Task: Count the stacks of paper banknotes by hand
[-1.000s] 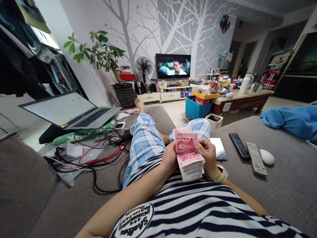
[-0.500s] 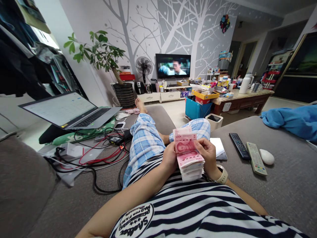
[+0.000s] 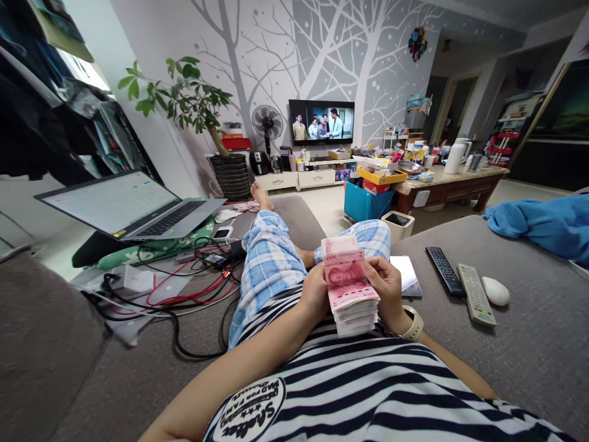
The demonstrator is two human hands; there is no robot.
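A thick stack of pink banknotes (image 3: 350, 293) rests over my lap, above my striped shirt. My left hand (image 3: 315, 292) grips the stack's left side, its thumb on the top note. My right hand (image 3: 387, 286), with a pale watch on its wrist, holds the right side, its fingers curled over the top notes. The upper notes are folded up and away from me, toward my knee in blue checked trousers.
I sit on a grey sofa (image 3: 519, 344). A phone (image 3: 405, 276), two remotes (image 3: 460, 279) and a white mouse (image 3: 496, 291) lie to my right. An open laptop (image 3: 129, 205) and tangled cables (image 3: 184, 288) are at left. A blue cloth (image 3: 543, 224) lies far right.
The top note has slid down onto the stack between my thumbs. The picture on the television has changed. Both hands stay in place.
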